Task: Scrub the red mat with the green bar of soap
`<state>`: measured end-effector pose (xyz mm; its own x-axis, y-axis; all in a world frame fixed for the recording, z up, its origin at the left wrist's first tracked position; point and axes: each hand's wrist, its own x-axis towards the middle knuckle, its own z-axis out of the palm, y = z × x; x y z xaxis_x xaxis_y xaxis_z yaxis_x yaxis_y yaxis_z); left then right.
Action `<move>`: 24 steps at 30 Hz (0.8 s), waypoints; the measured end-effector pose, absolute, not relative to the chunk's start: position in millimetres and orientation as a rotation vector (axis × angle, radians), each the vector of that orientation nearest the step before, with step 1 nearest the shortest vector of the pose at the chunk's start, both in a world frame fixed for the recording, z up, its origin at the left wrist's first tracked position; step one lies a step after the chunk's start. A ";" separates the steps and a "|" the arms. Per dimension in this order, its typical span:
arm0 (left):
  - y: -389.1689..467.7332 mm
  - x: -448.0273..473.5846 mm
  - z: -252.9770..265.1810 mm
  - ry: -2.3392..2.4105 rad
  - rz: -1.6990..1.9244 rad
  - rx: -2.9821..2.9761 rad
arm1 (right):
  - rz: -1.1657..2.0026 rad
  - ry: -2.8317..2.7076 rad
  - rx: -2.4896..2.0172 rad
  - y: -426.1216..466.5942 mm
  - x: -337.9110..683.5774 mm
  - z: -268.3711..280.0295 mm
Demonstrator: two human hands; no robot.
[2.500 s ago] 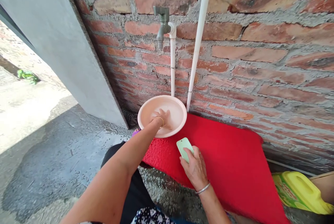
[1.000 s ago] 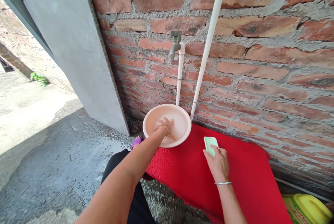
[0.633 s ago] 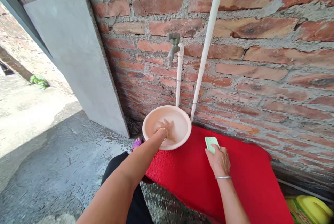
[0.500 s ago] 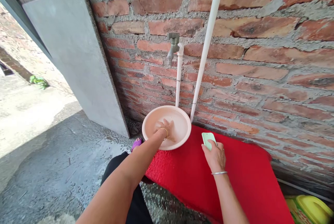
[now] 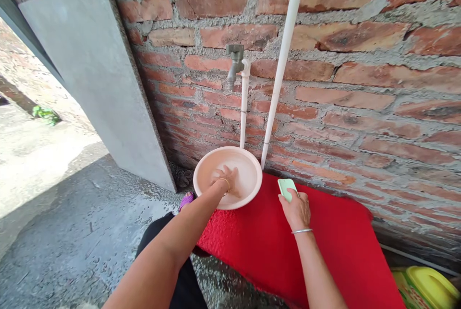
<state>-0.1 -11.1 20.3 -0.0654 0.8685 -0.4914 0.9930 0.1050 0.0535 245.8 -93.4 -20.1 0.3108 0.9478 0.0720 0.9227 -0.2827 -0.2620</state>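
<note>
My left hand (image 5: 225, 179) is inside a pale pink plastic basin (image 5: 254, 198), its fingers spread and apparently in clear water. A thin gold bangle circles that wrist. On the right, my right hand (image 5: 298, 207) grips a flat, pale green object (image 5: 285, 187) with rounded corners and a small dark dot near its far end; its underside is hidden. That object rests on or just above a bright red cloth (image 5: 334, 246) spread over a raised surface. Part of the basin overlaps the cloth's far left end.
Above the basin, a metal tap (image 5: 235, 65) stands on a white pipe along the brick wall (image 5: 360, 122). A grey slab (image 5: 93, 74) leans at left over wet concrete floor (image 5: 72, 232). A yellow-green container (image 5: 430, 287) sits at lower right.
The whole view has shifted slightly, so most things appear a little further left. My left hand stays in the basin, and my right hand still grips the pale green object.
</note>
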 end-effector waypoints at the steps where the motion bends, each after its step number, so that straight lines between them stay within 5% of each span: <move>1: -11.0 -0.7 19.6 1.984 -0.421 1.819 | 0.145 -1.753 -2.279 -88.4 236.1 -20.4; 7: -9.8 -1.4 16.7 2.023 -0.437 1.795 | 0.200 -1.872 -2.211 -67.2 223.0 -24.2; 19: -2.4 -3.5 0.4 2.035 -0.444 1.812 | 0.184 -1.042 -2.745 -126.2 430.5 -14.4; 24: -3.2 -1.7 2.4 2.017 -0.540 1.833 | 0.188 -1.067 -2.566 -120.0 398.4 -18.7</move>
<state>-1.7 -3.2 2.4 -0.0928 0.8574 -0.5062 0.9956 0.0851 -0.0384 398.4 -120.0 -18.7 0.7069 0.7072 0.0133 0.6602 -0.6529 -0.3713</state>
